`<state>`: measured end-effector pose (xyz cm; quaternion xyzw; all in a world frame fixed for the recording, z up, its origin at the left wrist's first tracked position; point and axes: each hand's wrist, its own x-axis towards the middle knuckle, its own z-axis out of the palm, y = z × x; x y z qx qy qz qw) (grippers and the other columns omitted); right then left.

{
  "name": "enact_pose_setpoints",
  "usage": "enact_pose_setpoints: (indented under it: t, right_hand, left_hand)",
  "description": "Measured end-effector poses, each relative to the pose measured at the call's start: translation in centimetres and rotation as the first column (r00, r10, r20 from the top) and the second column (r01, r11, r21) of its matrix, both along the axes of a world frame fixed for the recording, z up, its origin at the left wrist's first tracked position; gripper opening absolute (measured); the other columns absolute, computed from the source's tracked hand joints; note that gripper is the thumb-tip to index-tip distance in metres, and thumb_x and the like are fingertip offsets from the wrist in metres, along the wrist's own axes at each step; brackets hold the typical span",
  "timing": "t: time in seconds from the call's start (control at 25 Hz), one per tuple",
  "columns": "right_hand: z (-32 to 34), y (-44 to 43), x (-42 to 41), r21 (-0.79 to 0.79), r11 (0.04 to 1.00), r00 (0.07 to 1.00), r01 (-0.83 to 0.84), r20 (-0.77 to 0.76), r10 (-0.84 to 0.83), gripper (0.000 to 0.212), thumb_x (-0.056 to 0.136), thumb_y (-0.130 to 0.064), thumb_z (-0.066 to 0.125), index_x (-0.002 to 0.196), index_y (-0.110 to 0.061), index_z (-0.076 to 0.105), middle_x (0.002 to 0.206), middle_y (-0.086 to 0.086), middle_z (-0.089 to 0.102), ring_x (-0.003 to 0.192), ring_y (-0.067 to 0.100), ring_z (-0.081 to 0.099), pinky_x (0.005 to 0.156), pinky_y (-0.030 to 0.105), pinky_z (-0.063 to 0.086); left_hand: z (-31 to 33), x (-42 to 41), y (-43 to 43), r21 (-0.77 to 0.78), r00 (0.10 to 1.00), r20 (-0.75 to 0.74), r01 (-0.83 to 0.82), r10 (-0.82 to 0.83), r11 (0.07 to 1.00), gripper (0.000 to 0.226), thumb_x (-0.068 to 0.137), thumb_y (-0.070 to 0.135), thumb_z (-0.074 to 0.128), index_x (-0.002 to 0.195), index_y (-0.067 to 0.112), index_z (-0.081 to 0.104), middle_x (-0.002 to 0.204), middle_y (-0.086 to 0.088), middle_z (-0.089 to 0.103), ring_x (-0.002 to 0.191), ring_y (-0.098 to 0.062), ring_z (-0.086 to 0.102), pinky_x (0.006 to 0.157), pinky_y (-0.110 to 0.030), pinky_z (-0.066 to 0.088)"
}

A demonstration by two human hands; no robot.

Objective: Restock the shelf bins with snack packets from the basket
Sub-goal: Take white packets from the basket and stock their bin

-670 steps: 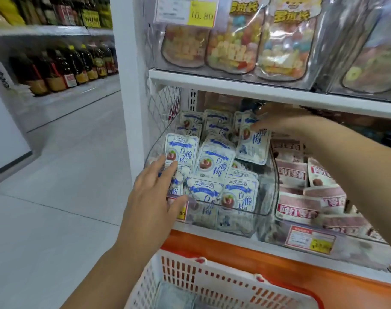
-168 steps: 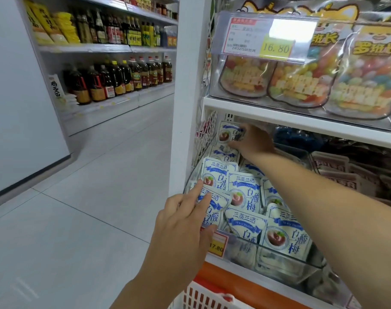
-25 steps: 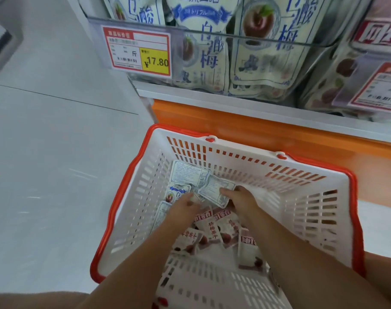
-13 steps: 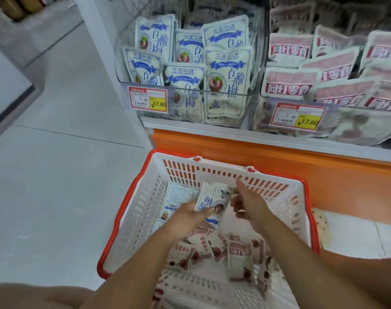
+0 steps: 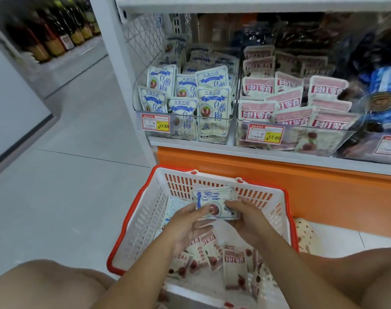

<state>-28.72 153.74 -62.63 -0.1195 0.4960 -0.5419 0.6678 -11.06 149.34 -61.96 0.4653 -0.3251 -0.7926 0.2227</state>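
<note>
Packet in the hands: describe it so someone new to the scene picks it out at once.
Find the white, orange-rimmed basket on the floor below the shelf. Over its far end the left hand and right hand hold one blue-and-white packet with a round red fruit picture. It is the only one lifted; the red-labelled packets lie loose beneath.

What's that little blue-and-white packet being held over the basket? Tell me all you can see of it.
The packet is a flat, glossy pouch, white with blue lettering and a round red-fruit picture, blurred. The left hand and right hand grip its near edge from either side, holding it face-up above the far end of the white, red-rimmed basket.
</note>
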Motion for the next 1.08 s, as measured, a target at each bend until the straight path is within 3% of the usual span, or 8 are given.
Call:
enact_pose_setpoints:
  t: [0.12,0.2,0.32,0.44,0.68,0.8,0.96,1.08]
  right_hand:
    - [0.8,0.7,0.1,-0.005,0.988,0.984,-0.153,-0.094,0.152,0.048,0.08,0.004,0.065,0.127,-0.001,0.055,0.114,0.021,0.069,0.102,0.036,0.067,0.089,0.045,0.056]
    - [2.1,1.0,0.2,-0.015,0.97,0.942,-0.243,-0.244,0.233,0.038,0.086,-0.009,0.067,0.124,-0.012,0.061,0.111,0.016,0.071,0.103,0.035,0.067,0.095,0.048,0.05]
    - [3.9,1.0,0.0,-0.066,0.969,0.903,-0.24,-0.381,0.198,0.029,0.086,-0.019,0.07,0.114,-0.01,0.068,0.105,0.013,0.074,0.099,0.034,0.069,0.089,0.042,0.055]
    - [4.9,1.0,0.5,-0.116,0.977,0.929,-0.179,-0.348,0.129,0.028,0.085,-0.009,0.069,0.112,-0.001,0.065,0.106,0.016,0.073,0.098,0.035,0.07,0.084,0.042,0.057]
    - [6.8,0.4,1.8,-0.139,0.97,0.906,-0.201,-0.403,0.13,0.03,0.088,-0.007,0.067,0.117,-0.008,0.059,0.106,0.007,0.074,0.098,0.028,0.071,0.089,0.047,0.055]
    - [10.1,-0.7,2.0,-0.186,0.956,0.832,-0.228,-0.547,0.092,0.019,0.09,-0.015,0.066,0.109,-0.015,0.065,0.098,0.0,0.076,0.092,0.019,0.072,0.074,0.031,0.058]
    - [16.8,-4.5,1.0,-0.326,0.931,0.785,-0.165,-0.615,-0.076,0.016,0.09,-0.014,0.067,0.105,-0.02,0.067,0.096,-0.003,0.076,0.086,0.012,0.073,0.066,0.021,0.055]
    - [21.5,-10.0,-1.7,-0.381,0.922,0.719,-0.069,-0.66,-0.219,0.008,0.088,-0.019,0.071,0.095,-0.019,0.068,0.089,-0.003,0.077,0.077,0.011,0.073,0.061,0.018,0.052]
  left_hand:
    - [1.0,0.1,-0.3,-0.061,0.998,0.059,-0.011,0.015,0.998,0.06,0.076,0.031,0.078,0.129,0.011,0.057,0.112,-0.009,0.072,0.104,-0.026,0.069,0.101,-0.047,0.048]
    - [2.3,0.3,-0.7,-0.137,0.994,0.105,0.033,-0.018,0.99,0.061,0.07,0.03,0.079,0.125,0.013,0.058,0.108,-0.01,0.073,0.099,-0.026,0.071,0.093,-0.043,0.054]
    - [4.0,0.4,-1.4,-0.201,0.994,0.111,0.043,-0.021,0.979,0.051,0.072,0.024,0.078,0.118,0.012,0.06,0.105,-0.012,0.074,0.097,-0.027,0.071,0.086,-0.04,0.057]
    - [5.1,0.4,-1.2,-0.224,0.999,0.048,0.02,-0.01,0.974,0.034,0.086,0.016,0.068,0.114,-0.002,0.062,0.105,-0.012,0.074,0.098,-0.026,0.071,0.084,-0.038,0.056]
    - [7.3,0.7,-1.7,-0.369,0.984,0.176,0.048,0.019,0.928,0.019,0.093,0.022,0.063,0.105,0.012,0.072,0.1,-0.005,0.075,0.095,-0.023,0.071,0.079,-0.035,0.056]
    - [10.0,0.6,-2.9,-0.455,0.969,0.246,0.104,0.013,0.884,0.014,0.093,0.026,0.063,0.097,0.022,0.076,0.096,0.002,0.076,0.095,-0.017,0.07,0.081,-0.031,0.053]
    - [14.9,0.2,-7.3,-0.705,0.961,0.234,0.063,0.148,0.707,0.018,0.093,0.033,0.062,0.106,0.03,0.074,0.104,0.013,0.074,0.101,-0.006,0.068,0.098,-0.036,0.051]
    - [17.7,0.4,-10.7,-0.911,0.879,0.318,0.18,0.355,0.372,0.028,0.096,0.032,0.057,0.122,0.034,0.065,0.117,0.023,0.062,0.11,0.007,0.056,0.098,-0.012,0.041]
